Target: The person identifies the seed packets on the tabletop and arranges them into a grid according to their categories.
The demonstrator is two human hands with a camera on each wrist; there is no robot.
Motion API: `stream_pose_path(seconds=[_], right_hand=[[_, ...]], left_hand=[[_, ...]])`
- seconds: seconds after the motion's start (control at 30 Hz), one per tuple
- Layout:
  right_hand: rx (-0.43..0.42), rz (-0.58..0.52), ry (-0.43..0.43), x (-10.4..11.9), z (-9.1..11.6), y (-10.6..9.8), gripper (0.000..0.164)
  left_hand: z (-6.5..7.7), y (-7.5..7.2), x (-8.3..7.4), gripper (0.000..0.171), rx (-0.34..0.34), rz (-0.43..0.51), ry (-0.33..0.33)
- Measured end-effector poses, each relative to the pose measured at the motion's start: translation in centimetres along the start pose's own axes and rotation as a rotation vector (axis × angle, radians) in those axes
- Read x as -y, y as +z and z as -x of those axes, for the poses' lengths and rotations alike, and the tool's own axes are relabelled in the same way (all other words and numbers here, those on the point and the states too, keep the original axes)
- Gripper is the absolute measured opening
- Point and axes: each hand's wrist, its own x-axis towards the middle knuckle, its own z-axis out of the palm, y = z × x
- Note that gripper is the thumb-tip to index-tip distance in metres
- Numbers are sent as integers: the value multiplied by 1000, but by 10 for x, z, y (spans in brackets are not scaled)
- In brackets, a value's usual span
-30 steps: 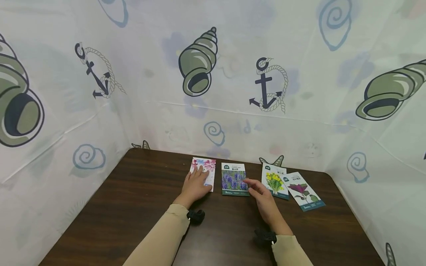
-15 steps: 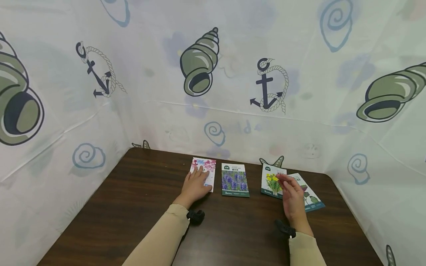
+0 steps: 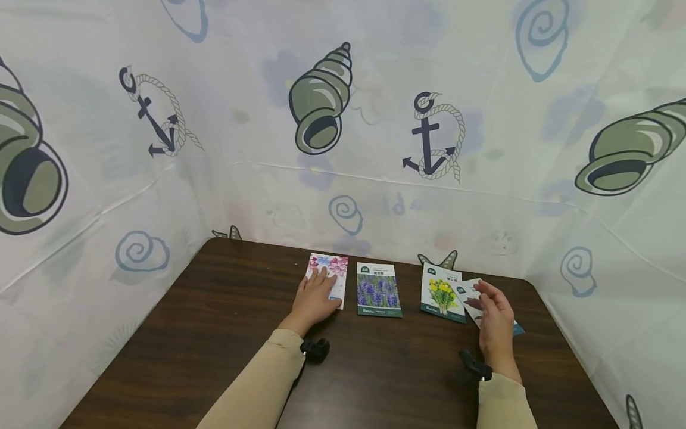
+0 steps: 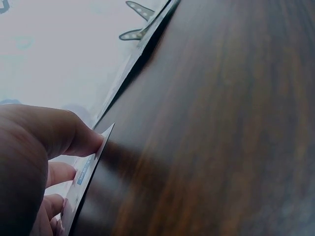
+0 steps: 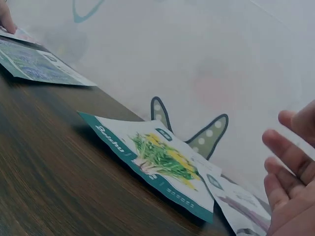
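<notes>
My left hand (image 3: pixel 315 299) rests with spread fingers on a seed packet with pink blossoms (image 3: pixel 335 264). In the left wrist view its thumb (image 4: pixel 91 142) touches the packet's edge. To the right lies a packet with lavender-like purple flowers (image 3: pixel 378 292). Farther right is a packet with yellow flowers (image 3: pixel 442 294). A packet with a dark purple flower (image 3: pixel 467 290) overlaps that one's right edge. Over this last packet hovers my right hand (image 3: pixel 497 322), partly hiding it. Its fingers are loosely bent and hold nothing, as the right wrist view shows.
The packets lie in a row near the back edge of a dark wooden table (image 3: pixel 214 333). A pale curtain (image 3: pixel 375 131) printed with shells and anchors surrounds the table at the back and sides.
My right hand has moved right, from the lavender-like packet past the yellow-flower packet to above the dark purple one. My left hand has stayed on the pink-blossom packet.
</notes>
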Motion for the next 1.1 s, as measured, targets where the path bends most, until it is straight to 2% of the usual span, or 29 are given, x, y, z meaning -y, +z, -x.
stream_pose_path(seconds=[0.13,0.3,0.43,0.53,0.63,0.8,0.9,1.1], right_hand=[[-14,70,42,2,-1,-3,39],[12,142,105,2,-4,-7,42],[87,368,164,-1,-7,-6,49],[172,542,141,-2,-7,-4,52],[202,632,110,-3,-8,-3,52],[177,723,84,-7,-9,-3,48],[156,725,53,-7,-10,-4,51],[49,713,-5,-6,-7,-11,61]], left_hand=[[0,0,1,72,-3,0,0],[0,0,2,72,-2,-3,-1],[-1,0,2,72,2,3,-7],[-2,2,4,74,15,22,-14],[-3,2,3,75,20,33,-13],[-1,1,2,73,3,21,4],[-1,1,1,73,3,20,6],[-2,2,2,73,1,25,8]])
